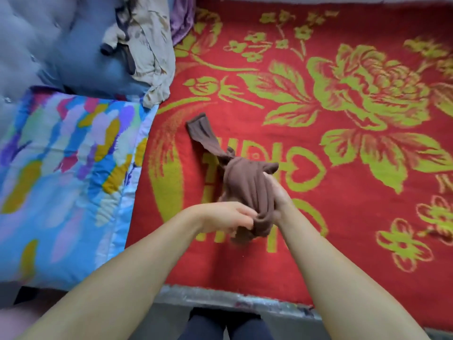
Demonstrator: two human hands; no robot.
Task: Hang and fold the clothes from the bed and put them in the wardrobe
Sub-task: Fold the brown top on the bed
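A brown stocking-like garment (241, 182) is bunched up above the red bed cover (343, 217), with one loose end trailing onto the cover at the upper left. My right hand (277, 192) is wrapped in the bunched brown fabric and holds it. My left hand (228, 217) pinches the lower edge of the same garment with its fingertips. A beige patterned garment (152, 52) lies crumpled at the top left, partly over grey-blue bedding.
A colourful pillow (63, 173) lies at the left of the bed. Grey-blue padded bedding (44, 40) fills the top left corner, with a bit of purple cloth (181, 23) beside it. The bed's front edge (232, 300) runs just above my legs.
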